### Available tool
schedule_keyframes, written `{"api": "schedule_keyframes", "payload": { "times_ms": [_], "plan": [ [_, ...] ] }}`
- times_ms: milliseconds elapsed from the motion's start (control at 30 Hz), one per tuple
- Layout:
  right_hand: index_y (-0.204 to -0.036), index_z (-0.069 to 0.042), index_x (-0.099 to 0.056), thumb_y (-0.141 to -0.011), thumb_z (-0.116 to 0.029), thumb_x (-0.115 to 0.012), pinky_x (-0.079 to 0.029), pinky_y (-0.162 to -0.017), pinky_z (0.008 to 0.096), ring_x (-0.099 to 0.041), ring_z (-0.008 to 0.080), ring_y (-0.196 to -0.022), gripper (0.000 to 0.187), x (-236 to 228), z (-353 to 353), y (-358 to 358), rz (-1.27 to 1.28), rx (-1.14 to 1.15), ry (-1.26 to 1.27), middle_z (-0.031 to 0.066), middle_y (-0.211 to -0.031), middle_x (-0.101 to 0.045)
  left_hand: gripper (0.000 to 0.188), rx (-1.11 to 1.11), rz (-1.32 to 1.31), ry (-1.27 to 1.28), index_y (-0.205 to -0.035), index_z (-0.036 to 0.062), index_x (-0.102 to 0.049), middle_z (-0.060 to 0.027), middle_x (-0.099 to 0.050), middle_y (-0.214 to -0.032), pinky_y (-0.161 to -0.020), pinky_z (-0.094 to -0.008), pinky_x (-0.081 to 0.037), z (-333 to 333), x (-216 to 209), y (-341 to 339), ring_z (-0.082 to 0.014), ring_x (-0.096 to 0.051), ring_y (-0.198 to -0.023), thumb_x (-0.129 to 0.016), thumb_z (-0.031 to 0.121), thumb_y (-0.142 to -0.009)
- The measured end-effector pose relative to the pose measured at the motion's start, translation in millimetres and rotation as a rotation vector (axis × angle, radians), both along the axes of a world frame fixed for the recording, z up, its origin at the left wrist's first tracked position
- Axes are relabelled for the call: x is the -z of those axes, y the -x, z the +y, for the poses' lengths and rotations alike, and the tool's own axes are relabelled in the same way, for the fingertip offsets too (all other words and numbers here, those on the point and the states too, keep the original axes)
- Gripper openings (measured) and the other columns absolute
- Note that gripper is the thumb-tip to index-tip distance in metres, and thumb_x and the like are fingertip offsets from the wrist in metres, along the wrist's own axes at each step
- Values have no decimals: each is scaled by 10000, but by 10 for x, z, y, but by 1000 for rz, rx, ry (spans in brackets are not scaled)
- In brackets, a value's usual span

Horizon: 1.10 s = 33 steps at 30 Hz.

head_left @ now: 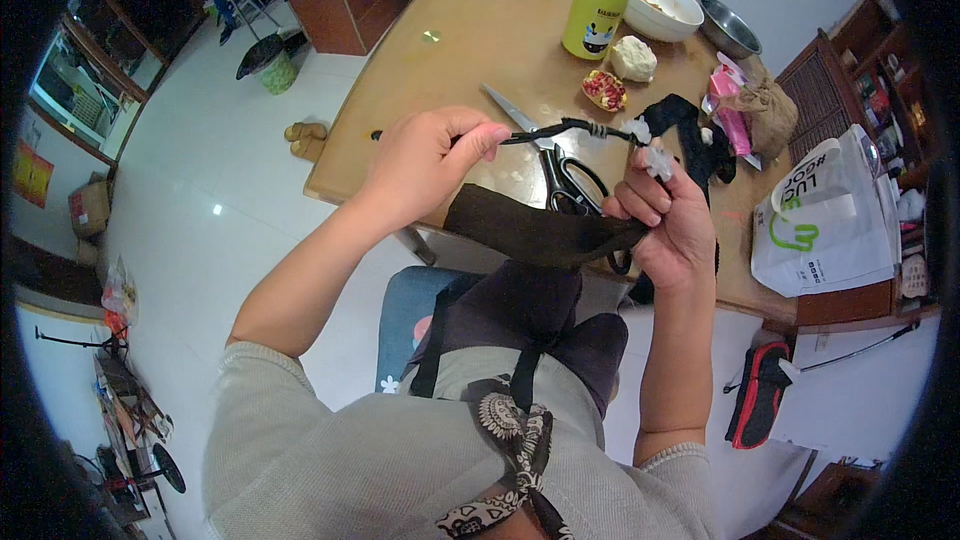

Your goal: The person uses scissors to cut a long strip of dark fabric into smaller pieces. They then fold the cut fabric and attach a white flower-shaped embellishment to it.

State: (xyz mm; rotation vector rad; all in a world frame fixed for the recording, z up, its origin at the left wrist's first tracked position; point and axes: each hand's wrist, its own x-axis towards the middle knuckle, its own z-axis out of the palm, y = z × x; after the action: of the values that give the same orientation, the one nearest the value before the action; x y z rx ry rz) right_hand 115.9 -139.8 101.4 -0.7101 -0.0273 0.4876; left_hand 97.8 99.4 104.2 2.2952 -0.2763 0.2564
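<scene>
Between my hands a thin black cord [565, 128] is stretched above the table edge, with a small wound coil near its right part. My left hand [425, 155] pinches its left end between thumb and fingers. My right hand [675, 220] is closed at the other end, beside white translucent flower-like pieces [657, 162]. From the right hand a dark cloth strip [540, 227] also extends leftward. Just beyond, black-handled scissors [572, 180] lie on the table, their blades pointing far left and partly behind the cord. More black cloth [685, 125] lies past my right hand.
On the wooden table [400, 80] stand a yellow-green jar [597, 10], a white bowl [665, 8] and a metal bowl [730, 28]. Nearby are a cut pomegranate [604, 90], a pale lump [633, 60], a pink packet [728, 105] and a white bag [830, 220].
</scene>
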Motion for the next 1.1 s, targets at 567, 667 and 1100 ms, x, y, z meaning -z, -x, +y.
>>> {"api": "schedule_keyframes", "payload": {
  "times_ms": [567, 667, 1100],
  "plan": [
    [-1140, 3, -438, -832, -151, -547, -214, -472, 185, -257, 18, -487, 361, -78, 267, 75, -293, 423, 366, -72, -601, -326, 325, 89, 571, 705, -635, 157, -512, 94, -419, -580, -472, -172, -203, -124, -96, 31, -9, -292, -516, -491, 379, -872],
    [-1126, -16, -472, -832, -135, -556, -228, -479, 175, -279, 11, -519, 328, -114, 236, 46, -406, 557, 408, -68, -658, -376, 328, 128, 582, 682, -628, 156, -507, 94, -411, -575, -464, -175, -194, -75, -43, 12, -10, -278, -508, -490, 373, -873],
    [-831, 8, -574, -811, -55, -561, -335, -559, 159, -415, 17, -626, 67, -167, 151, -12, -706, 801, 717, -41, -701, -507, 335, 144, 594, 607, -636, 152, -525, 102, -401, -572, -483, -177, -209, -93, -41, 26, -16, -284, -525, -483, 383, -876]
  ]
}}
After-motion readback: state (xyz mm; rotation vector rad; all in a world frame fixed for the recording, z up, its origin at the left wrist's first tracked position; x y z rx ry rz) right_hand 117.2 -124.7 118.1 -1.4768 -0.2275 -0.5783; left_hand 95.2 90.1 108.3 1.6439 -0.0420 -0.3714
